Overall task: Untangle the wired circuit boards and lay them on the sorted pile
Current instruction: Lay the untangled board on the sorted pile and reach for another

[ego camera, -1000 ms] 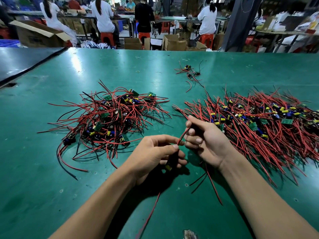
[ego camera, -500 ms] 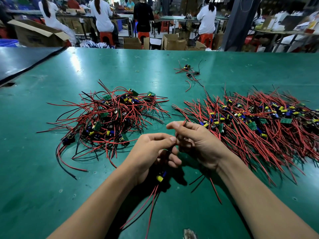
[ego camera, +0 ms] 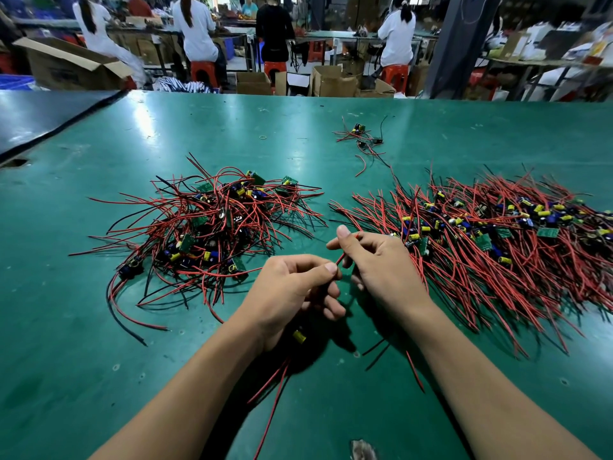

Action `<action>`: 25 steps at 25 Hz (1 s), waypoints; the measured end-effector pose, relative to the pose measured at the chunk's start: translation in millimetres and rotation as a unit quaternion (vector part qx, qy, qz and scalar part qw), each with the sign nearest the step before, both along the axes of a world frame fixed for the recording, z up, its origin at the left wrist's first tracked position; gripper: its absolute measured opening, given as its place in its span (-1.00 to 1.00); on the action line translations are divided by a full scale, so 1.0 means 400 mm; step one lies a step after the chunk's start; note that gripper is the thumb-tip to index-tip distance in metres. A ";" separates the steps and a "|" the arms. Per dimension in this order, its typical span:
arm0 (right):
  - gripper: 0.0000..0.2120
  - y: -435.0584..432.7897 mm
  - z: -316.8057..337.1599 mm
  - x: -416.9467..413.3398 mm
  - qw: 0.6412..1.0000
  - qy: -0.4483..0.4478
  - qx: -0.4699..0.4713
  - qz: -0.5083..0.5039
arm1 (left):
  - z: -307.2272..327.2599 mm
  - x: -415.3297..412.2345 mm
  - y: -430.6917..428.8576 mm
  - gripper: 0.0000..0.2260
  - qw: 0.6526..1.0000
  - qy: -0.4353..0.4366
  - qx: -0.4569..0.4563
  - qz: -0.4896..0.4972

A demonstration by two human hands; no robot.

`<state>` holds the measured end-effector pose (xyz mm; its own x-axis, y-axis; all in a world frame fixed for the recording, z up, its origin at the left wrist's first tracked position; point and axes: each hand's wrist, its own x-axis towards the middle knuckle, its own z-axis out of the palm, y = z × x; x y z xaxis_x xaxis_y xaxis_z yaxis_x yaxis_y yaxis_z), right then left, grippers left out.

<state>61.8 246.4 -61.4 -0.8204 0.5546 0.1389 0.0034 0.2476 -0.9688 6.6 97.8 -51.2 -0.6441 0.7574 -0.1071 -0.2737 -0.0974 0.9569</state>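
A tangled heap of wired circuit boards (ego camera: 212, 227) with red and black leads lies left of centre on the green table (ego camera: 99, 360). The sorted pile (ego camera: 491, 240), with its wires combed the same way, spreads across the right. Between the two, my left hand (ego camera: 292, 293) grips one wired board; its yellow capacitor (ego camera: 299, 336) shows under the palm and red leads trail toward me. My right hand (ego camera: 381, 263) pinches that board's red wire (ego camera: 341, 257) just above the left thumb, close to the sorted pile's near edge.
A few stray wired boards (ego camera: 363, 141) lie farther back at centre. A dark table (ego camera: 39, 117) adjoins on the left. Beyond the far edge are cardboard boxes (ego camera: 335, 81), red stools and several seated people at other benches.
Both hands rose slightly and closed together. My right fingers slid up along the red wire, and the leads hanging below my left hand came into view.
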 end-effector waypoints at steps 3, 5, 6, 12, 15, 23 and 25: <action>-0.62 0.015 -0.001 0.002 0.997 -0.054 0.053 0.004 | 0.002 0.002 -0.001 -0.87 0.999 0.030 -0.016 -0.007; -0.61 0.021 -0.006 0.002 0.991 -0.077 0.108 0.000 | 0.001 0.001 -0.001 -0.87 0.999 0.032 -0.030 -0.010; -0.60 0.021 -0.008 0.001 0.989 -0.079 0.123 -0.001 | -0.001 0.000 0.000 -0.87 0.999 0.031 -0.036 -0.009; -0.23 0.019 -0.003 0.001 0.996 -0.028 -0.082 0.025 | -0.002 -0.011 0.003 -0.89 0.998 -0.015 -0.049 0.042; 0.01 0.022 0.012 0.005 0.996 0.002 -0.086 0.007 | 0.005 -0.026 0.008 -0.80 0.991 -0.070 -0.029 0.114; -0.61 -0.029 0.016 0.018 0.998 -0.025 0.049 0.020 | 0.017 -0.059 0.009 -0.44 0.968 -0.201 0.109 0.100; -0.55 -0.056 0.011 0.020 0.994 -0.059 0.077 0.044 | 0.012 -0.063 0.009 -0.41 0.963 -0.212 0.128 0.107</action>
